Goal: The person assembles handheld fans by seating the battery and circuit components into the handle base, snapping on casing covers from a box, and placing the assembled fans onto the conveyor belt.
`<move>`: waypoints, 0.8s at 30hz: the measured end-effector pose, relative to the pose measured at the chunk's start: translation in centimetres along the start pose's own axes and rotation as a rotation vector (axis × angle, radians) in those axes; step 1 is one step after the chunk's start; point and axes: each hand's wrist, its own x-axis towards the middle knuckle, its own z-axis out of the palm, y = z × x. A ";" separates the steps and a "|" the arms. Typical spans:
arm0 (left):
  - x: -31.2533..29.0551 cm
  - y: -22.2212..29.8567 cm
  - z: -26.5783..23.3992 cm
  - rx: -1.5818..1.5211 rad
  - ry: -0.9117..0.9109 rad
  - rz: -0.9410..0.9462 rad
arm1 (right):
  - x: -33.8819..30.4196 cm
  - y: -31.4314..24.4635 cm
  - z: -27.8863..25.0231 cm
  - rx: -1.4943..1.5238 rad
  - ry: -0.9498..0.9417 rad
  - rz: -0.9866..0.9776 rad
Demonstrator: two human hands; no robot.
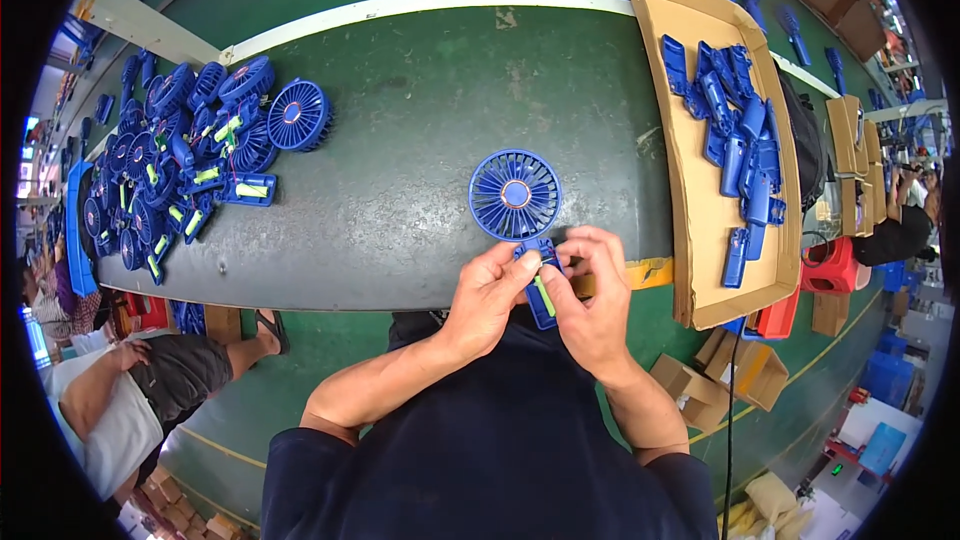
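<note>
A blue handheld fan [516, 194] lies face up at the table's near edge, its round grille pointing away from me. Its handle [543, 313] is uncovered and shows a yellow-green battery inside. My left hand [487, 300] pinches the handle from the left, thumb near the top of the opening. From the right, my right hand [596, 300] closes on the same handle, with thumb and fingers at its inner parts. Whatever small part lies under the fingertips is hidden.
Many blue fans with exposed batteries are heaped on the left of the dark table [400, 180]. A cardboard tray [690, 240] on the right holds blue handle covers [735, 165]. Another person [130, 390] sits at the left. Open cartons [690, 390] stand on the floor.
</note>
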 end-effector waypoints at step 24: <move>1.3 1.8 1.4 0.019 0.061 -0.113 | -0.3 -0.9 -7.1 -0.128 0.012 -0.099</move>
